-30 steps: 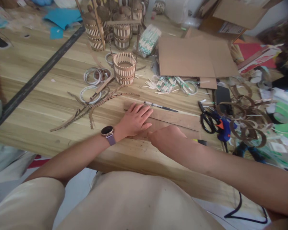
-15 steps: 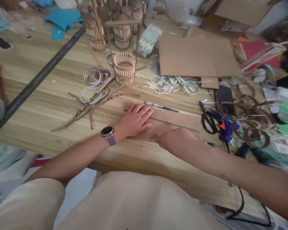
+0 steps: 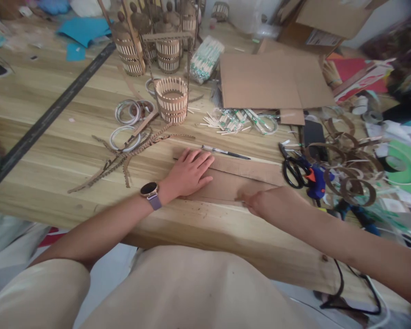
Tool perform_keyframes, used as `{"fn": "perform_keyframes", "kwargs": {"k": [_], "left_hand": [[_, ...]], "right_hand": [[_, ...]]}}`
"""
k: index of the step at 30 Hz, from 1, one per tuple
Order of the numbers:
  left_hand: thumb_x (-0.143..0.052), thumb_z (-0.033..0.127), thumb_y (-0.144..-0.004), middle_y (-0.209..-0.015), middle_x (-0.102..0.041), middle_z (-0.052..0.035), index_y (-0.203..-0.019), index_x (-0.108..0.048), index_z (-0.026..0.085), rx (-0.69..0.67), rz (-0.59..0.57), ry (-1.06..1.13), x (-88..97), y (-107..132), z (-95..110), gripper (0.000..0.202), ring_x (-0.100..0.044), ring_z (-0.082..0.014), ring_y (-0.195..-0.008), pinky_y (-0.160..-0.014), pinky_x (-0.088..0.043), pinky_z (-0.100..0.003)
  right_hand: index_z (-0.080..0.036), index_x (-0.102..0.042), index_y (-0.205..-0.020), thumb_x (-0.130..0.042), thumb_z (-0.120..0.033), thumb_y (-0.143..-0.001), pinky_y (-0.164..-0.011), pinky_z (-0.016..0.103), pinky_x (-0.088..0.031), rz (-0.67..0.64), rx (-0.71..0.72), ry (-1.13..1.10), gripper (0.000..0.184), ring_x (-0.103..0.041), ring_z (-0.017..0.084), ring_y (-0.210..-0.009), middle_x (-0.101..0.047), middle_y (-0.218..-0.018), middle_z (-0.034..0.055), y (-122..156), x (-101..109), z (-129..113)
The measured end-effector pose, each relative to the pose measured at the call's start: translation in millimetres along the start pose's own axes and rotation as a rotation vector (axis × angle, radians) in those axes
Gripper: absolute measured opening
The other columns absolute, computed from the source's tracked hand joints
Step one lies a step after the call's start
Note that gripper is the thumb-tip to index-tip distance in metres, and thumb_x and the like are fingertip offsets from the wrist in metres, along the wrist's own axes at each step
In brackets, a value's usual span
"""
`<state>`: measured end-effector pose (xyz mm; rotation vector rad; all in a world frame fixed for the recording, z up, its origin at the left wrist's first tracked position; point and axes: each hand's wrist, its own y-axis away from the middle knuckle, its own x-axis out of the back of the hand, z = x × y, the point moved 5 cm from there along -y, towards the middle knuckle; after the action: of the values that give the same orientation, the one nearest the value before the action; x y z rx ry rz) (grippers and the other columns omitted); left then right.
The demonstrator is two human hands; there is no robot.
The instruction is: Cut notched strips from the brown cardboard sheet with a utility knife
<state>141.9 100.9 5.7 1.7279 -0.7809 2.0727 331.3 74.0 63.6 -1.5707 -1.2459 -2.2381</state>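
Note:
My left hand (image 3: 192,172), with a watch (image 3: 150,190) on its wrist, lies flat with fingers spread on a piece of brown cardboard (image 3: 226,183). A long dark line, a cut or an edge, runs lengthwise across this cardboard. At the near edge, toward the right end, my right hand (image 3: 265,201) is closed with its fingertips against the cardboard. Whatever it grips is hidden under the fingers. Just beyond the cardboard lies a pen (image 3: 226,152). Black-handled scissors (image 3: 292,170) and a blue glue gun (image 3: 315,183) rest to the right.
Behind my left hand stands a small stick basket (image 3: 172,103), with lidded ones (image 3: 130,57) farther back. Corrugated strips (image 3: 123,157) and tape rolls (image 3: 125,138) lie left. Cardboard sheets (image 3: 256,82) and curled brown strips (image 3: 358,189) are right. Another person's arm shows far left.
My right hand has slid rightward along the near edge of the cardboard. The left hand stays pressed in place, and the whole view has shifted slightly.

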Motion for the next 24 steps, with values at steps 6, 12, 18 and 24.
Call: {"fn": "perform_keyframes", "kwargs": {"k": [6, 12, 18, 24], "left_hand": [[-0.04, 0.046, -0.103, -0.151, -0.05, -0.0144, -0.147, -0.047, 0.01, 0.01, -0.001, 0.004, 2.2, -1, 2, 0.057, -0.041, -0.0349, -0.134, -0.118, -0.025, -0.055], [-0.041, 0.045, -0.103, -0.151, -0.05, -0.0142, -0.146, -0.048, 0.009, 0.005, 0.005, -0.017, 1.2, -1, 2, 0.056, -0.041, -0.0347, -0.134, -0.118, -0.026, -0.054], [-0.04, 0.045, -0.103, -0.151, -0.05, -0.0142, -0.146, -0.048, 0.01, 0.009, 0.017, -0.013, 0.8, 0, 2, 0.056, -0.042, -0.0349, -0.134, -0.118, -0.025, -0.055], [-0.043, 0.044, -0.102, -0.15, -0.051, -0.0145, -0.147, -0.049, 0.011, 0.011, 0.035, -0.014, -0.7, -1, 1, 0.056, -0.042, -0.0347, -0.135, -0.117, -0.027, -0.054]], "right_hand": [[-0.021, -0.07, -0.114, -0.047, -0.024, -0.099, -0.056, 0.027, -0.036, -0.069, 0.034, -0.002, 0.028, -0.072, 0.022, -0.08, -0.076, -0.084, 0.0065, 8, -6, 16], [-0.019, -0.07, -0.113, -0.045, -0.027, -0.099, -0.057, 0.029, -0.038, -0.129, 0.004, 0.006, 0.029, -0.073, 0.025, -0.081, -0.077, -0.09, 0.0103, 5, 0, 14], [-0.019, -0.072, -0.105, -0.044, -0.026, -0.1, -0.052, 0.029, -0.037, -0.106, 0.0, 0.037, 0.029, -0.074, 0.027, -0.079, -0.078, -0.089, 0.0113, 3, 21, 0], [-0.019, -0.067, -0.108, -0.041, -0.027, -0.103, -0.054, 0.026, -0.038, -0.009, 0.096, 0.007, 0.028, -0.074, 0.024, -0.078, -0.078, -0.086, 0.0086, -25, 23, -42]]}}
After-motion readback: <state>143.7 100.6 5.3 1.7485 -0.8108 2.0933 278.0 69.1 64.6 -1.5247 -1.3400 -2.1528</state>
